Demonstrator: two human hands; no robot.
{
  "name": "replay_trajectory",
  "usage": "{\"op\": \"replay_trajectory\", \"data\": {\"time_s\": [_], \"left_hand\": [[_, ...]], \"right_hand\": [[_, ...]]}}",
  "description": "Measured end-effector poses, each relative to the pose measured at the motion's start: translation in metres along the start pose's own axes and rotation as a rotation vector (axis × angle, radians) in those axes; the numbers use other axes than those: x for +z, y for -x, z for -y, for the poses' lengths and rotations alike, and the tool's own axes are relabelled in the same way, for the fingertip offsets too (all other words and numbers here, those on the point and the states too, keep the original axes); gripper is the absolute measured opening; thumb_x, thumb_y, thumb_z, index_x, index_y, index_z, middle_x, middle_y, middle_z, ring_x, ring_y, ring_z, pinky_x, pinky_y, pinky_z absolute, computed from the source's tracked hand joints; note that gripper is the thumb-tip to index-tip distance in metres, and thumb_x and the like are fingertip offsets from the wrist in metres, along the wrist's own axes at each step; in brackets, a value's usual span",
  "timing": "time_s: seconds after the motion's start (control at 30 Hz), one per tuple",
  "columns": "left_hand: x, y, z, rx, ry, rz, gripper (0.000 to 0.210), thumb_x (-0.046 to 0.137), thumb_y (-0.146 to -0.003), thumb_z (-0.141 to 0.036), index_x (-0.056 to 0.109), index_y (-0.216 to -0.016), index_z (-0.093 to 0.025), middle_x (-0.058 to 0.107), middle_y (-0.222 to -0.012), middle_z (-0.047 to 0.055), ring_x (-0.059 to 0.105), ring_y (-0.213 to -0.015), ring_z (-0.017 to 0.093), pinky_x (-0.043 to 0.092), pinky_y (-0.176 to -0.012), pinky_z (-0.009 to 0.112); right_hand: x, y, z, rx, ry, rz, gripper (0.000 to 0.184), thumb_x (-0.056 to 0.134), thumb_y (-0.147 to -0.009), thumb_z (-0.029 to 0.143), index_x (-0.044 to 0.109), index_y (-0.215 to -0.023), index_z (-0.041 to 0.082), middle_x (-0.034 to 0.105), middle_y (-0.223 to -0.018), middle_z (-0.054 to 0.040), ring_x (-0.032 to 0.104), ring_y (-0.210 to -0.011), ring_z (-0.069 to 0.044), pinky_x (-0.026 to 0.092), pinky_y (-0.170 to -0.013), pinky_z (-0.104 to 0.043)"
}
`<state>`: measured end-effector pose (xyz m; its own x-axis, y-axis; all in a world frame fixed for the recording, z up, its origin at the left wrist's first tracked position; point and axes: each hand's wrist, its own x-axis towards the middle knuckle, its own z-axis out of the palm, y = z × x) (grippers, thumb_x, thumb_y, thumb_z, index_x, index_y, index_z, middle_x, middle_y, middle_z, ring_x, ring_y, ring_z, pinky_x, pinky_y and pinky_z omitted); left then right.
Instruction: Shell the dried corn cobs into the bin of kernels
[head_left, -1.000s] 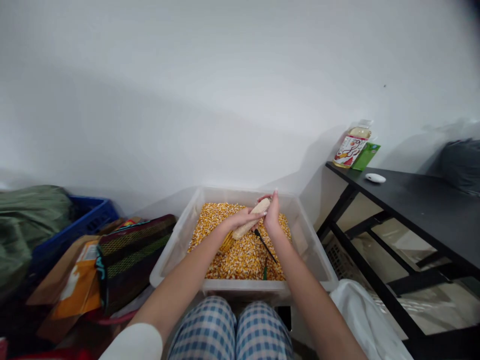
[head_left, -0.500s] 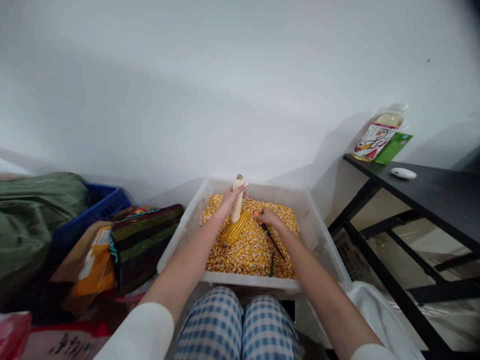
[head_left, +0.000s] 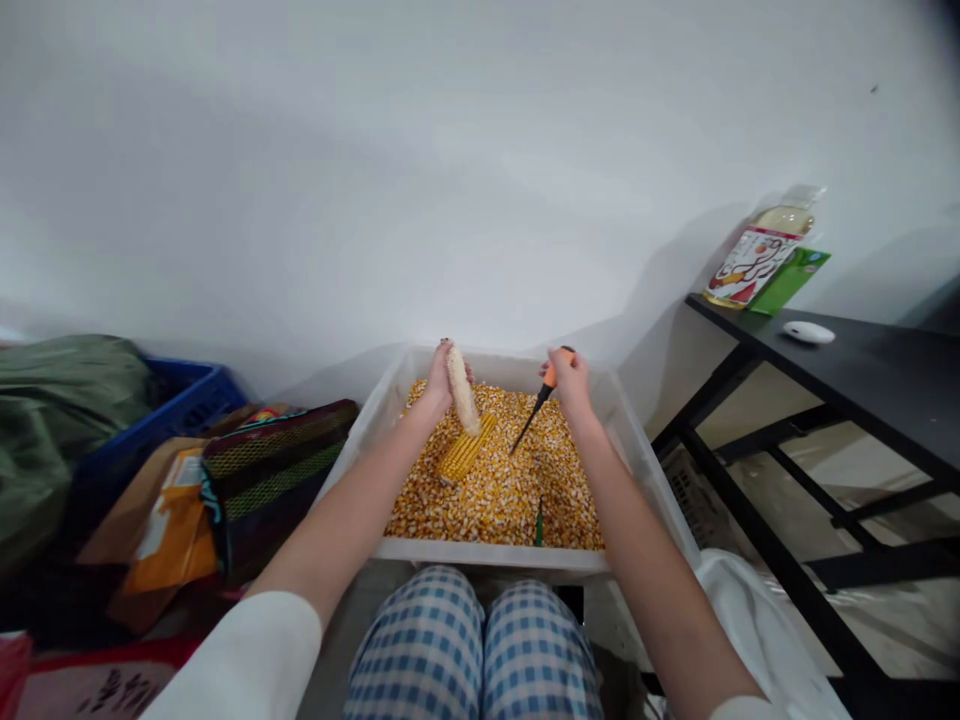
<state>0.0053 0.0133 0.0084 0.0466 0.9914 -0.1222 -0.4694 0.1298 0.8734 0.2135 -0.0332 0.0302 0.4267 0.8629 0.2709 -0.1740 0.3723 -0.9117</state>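
My left hand (head_left: 441, 378) is closed around a pale, stripped corn cob (head_left: 463, 392), tilted over the bin. In my right hand (head_left: 570, 380) is a screwdriver (head_left: 551, 375) with an orange and black handle, its thin dark shaft pointing down and left towards the kernels. A yellow ear of corn (head_left: 466, 448), with kernels on it, lies on the loose corn kernels (head_left: 487, 505) just below the cob. The translucent plastic bin (head_left: 487, 553) holding them stands before my knees. A thin green strip (head_left: 539, 522) sticks up among the kernels near the front rim.
To the right stands a black table (head_left: 885, 380) with a bottle (head_left: 757, 255), a green box (head_left: 791, 280) and a white oval object (head_left: 808, 332). On the left are a blue crate (head_left: 191, 395), a mesh bag (head_left: 277, 470) and an orange packet (head_left: 169, 535). A white wall rises behind the bin.
My right hand has lifted the screwdriver off the kernels and swung its tip to the left. My left hand has shifted left, and the cob now leans the other way.
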Motion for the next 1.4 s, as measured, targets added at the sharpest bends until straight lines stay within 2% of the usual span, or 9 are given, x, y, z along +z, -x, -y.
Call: {"op": "replay_trajectory", "data": {"time_s": [0.17,0.27,0.4,0.53,0.6,0.7,0.9,1.13,1.4], "left_hand": [[0.001,0.001,-0.004,-0.049,0.096,0.008,0.048,0.049,-0.078,-0.064,0.053,-0.069,-0.017,0.050,-0.047,0.000,0.047,-0.040,0.012,0.042,-0.045,0.026],[0.005,0.000,-0.002,-0.019,0.055,0.075,0.047,0.054,-0.076,-0.062,0.055,-0.070,-0.015,0.054,-0.050,0.002,0.051,-0.043,0.013,0.045,-0.049,0.026],[0.007,-0.002,-0.003,0.037,-0.005,0.130,0.040,0.061,-0.072,-0.054,0.057,-0.074,-0.014,0.064,-0.063,0.006,0.060,-0.052,0.015,0.048,-0.055,0.027],[0.005,-0.003,-0.007,0.105,0.050,0.084,0.031,0.064,-0.070,-0.045,0.057,-0.080,-0.016,0.058,-0.053,0.000,0.054,-0.043,0.012,0.044,-0.049,0.025],[0.003,-0.004,-0.006,0.146,0.062,0.032,0.028,0.063,-0.071,-0.043,0.055,-0.077,-0.016,0.054,-0.050,-0.002,0.051,-0.041,0.011,0.043,-0.048,0.024],[0.002,-0.005,-0.003,0.251,0.032,-0.009,0.025,0.062,-0.070,-0.040,0.053,-0.073,-0.016,0.055,-0.053,-0.002,0.053,-0.043,0.012,0.043,-0.047,0.024],[0.010,-0.002,0.001,0.351,-0.027,-0.062,0.022,0.060,-0.071,-0.037,0.053,-0.070,-0.016,0.053,-0.054,-0.002,0.051,-0.044,0.010,0.044,-0.047,0.023],[0.028,0.013,0.000,0.388,-0.203,-0.044,0.024,0.058,-0.077,-0.036,0.052,-0.064,-0.016,0.052,-0.052,-0.001,0.049,-0.043,0.009,0.041,-0.045,0.021],[0.030,0.016,0.001,0.412,-0.235,-0.050,0.021,0.056,-0.078,-0.032,0.052,-0.065,-0.017,0.052,-0.050,-0.002,0.050,-0.043,0.010,0.040,-0.045,0.020]], "right_hand": [[0.014,0.019,0.016,0.071,-0.321,0.036,0.023,0.064,-0.076,0.033,0.047,-0.089,0.023,0.057,-0.059,0.0079,0.054,-0.047,-0.009,0.047,-0.046,-0.020],[0.026,0.027,0.015,0.047,-0.300,0.014,0.027,0.069,-0.073,0.032,0.047,-0.085,0.022,0.052,-0.054,0.0098,0.049,-0.043,-0.007,0.043,-0.041,-0.017],[0.059,0.024,0.027,-0.024,-0.216,0.033,0.034,0.075,-0.067,0.035,0.046,-0.078,0.021,0.053,-0.059,0.0083,0.056,-0.055,-0.008,0.047,-0.045,-0.017],[0.094,0.022,0.031,-0.077,-0.147,0.196,0.034,0.071,-0.070,0.044,0.046,-0.079,0.022,0.049,-0.052,0.0101,0.049,-0.043,-0.007,0.041,-0.040,-0.017],[0.103,0.026,0.024,-0.098,-0.116,0.172,0.034,0.069,-0.073,0.047,0.047,-0.081,0.023,0.044,-0.047,0.0122,0.040,-0.035,-0.005,0.034,-0.035,-0.016],[0.103,0.031,0.011,-0.095,-0.091,0.068,0.035,0.060,-0.078,0.054,0.045,-0.075,0.022,0.040,-0.045,0.0120,0.036,-0.033,-0.005,0.028,-0.032,-0.017],[0.097,0.029,0.010,-0.171,-0.113,-0.029,0.035,0.051,-0.084,0.051,0.042,-0.067,0.021,0.044,-0.050,0.0086,0.042,-0.037,-0.005,0.034,-0.036,-0.018],[0.096,0.031,0.017,-0.206,-0.063,-0.040,0.032,0.045,-0.087,0.045,0.039,-0.066,0.022,0.040,-0.046,0.0095,0.037,-0.034,-0.005,0.029,-0.035,-0.018],[0.098,0.036,0.014,-0.240,-0.033,-0.026,0.034,0.042,-0.089,0.047,0.037,-0.064,0.023,0.038,-0.045,0.0092,0.035,-0.035,-0.007,0.028,-0.036,-0.019]]}}
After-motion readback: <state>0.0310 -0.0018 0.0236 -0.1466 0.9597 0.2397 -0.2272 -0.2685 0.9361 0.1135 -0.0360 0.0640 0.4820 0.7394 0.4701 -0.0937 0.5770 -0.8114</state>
